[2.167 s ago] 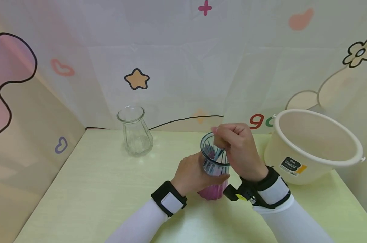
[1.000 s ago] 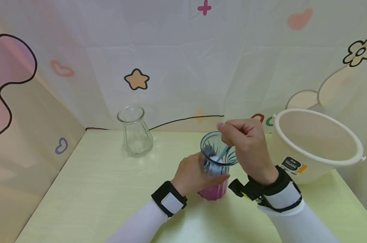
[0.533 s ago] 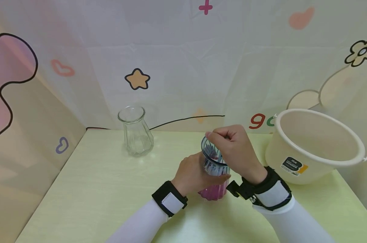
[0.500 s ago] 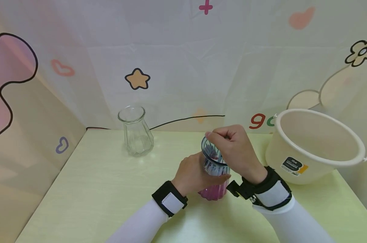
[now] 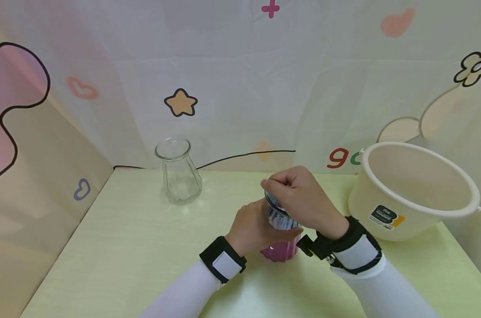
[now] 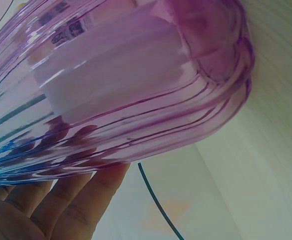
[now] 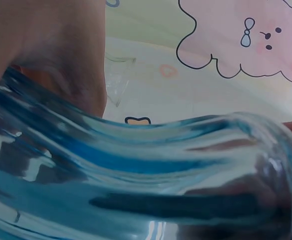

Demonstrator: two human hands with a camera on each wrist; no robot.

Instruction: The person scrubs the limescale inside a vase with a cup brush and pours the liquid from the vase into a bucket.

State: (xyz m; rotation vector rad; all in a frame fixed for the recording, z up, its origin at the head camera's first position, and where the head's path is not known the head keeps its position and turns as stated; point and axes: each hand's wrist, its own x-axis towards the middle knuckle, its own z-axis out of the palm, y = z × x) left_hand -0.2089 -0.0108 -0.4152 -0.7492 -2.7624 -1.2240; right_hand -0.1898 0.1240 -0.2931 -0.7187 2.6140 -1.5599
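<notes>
A ribbed glass vase, blue at the rim and pink at the base, leans within my left hand. That hand's fingers and thumb wrap its middle. My right hand is curled at the vase's mouth, gripping the blue handle of a bottle brush; the handle is hidden by the hand in the head view. Through the pink glass, the left wrist view shows the brush's pale, thick head inside, near the base. Blue glass of the vase fills much of the right wrist view.
A clear glass vase stands upright at the back left of the pale table. A cream bucket with a label is at the right, close beyond my right forearm. A printed cloth hangs behind.
My right hand first rose to the right, baring the blue handle and white head, then sank down and left over the mouth again. The left hand and vase have stayed put.
</notes>
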